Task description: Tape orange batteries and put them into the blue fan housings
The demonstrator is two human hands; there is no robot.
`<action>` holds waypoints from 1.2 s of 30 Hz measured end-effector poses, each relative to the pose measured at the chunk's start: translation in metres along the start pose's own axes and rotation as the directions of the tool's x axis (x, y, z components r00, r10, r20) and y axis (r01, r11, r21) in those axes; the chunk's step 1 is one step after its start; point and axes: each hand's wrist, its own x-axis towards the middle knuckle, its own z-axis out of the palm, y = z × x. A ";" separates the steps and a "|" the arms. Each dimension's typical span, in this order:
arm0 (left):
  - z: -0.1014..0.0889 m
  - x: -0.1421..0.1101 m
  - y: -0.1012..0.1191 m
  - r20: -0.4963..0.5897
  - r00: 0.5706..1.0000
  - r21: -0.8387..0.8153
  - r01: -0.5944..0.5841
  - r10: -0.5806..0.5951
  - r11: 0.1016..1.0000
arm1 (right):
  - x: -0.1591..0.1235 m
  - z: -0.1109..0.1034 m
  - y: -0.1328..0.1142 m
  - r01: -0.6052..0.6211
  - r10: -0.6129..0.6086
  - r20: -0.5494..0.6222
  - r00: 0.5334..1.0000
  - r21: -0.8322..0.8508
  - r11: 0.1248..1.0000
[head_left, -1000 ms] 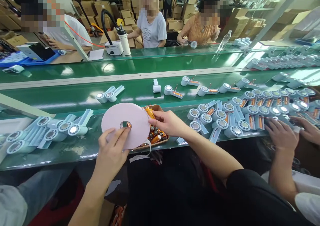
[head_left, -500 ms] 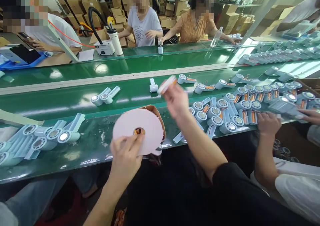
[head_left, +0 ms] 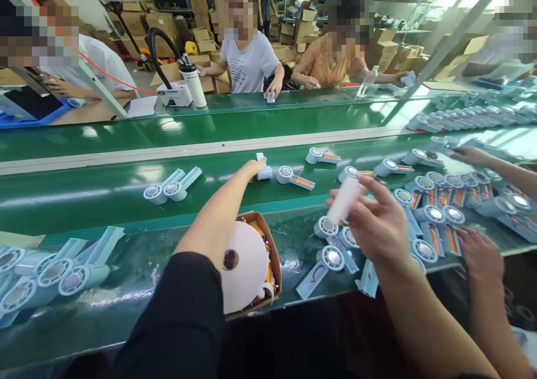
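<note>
My left hand (head_left: 254, 168) reaches across to a light blue fan housing (head_left: 264, 173) on the green belt, its fingers closed at the handle; part of the grip is hidden. In my right hand (head_left: 373, 217) is a flat white piece (head_left: 344, 198), pinched between thumb and fingers above the near housings. A round white tape roll (head_left: 245, 267) leans in a cardboard box (head_left: 274, 256) below my left forearm. Orange-wrapped pieces (head_left: 265, 235) lie in that box. Just right of my left hand rests another fan housing (head_left: 286, 174) with an orange piece in its handle.
Several housings (head_left: 54, 273) are heaped at the left, and many more (head_left: 436, 214) crowd the right. A co-worker's hand (head_left: 482, 256) rests among the right ones. Across the belt (head_left: 104, 186) people sit by a white bottle (head_left: 194, 85) and a fume-hose device (head_left: 176, 95).
My left hand has left the tape roll and moved forward to the fan housing. My right hand has moved right and lower with the white piece. The view has shifted.
</note>
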 end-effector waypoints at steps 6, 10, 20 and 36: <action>-0.002 0.026 -0.030 0.074 0.977 0.139 -0.207 0.198 0.968 | 0.019 -0.040 -0.013 0.022 -0.028 -0.027 0.999 -0.190 0.982; -0.008 0.008 -0.050 0.090 0.934 0.278 -0.357 0.345 0.892 | 0.061 -0.006 0.020 0.023 -0.005 0.135 0.991 -0.135 0.991; 0.013 0.013 -0.007 0.152 0.940 0.415 -0.341 0.305 0.844 | 0.069 0.067 0.027 -0.012 0.003 0.341 0.940 0.023 1.000; 0.019 0.019 -0.062 0.331 0.886 0.456 -0.452 0.325 0.767 | 0.129 0.057 0.129 0.038 0.212 0.393 0.895 -0.540 0.841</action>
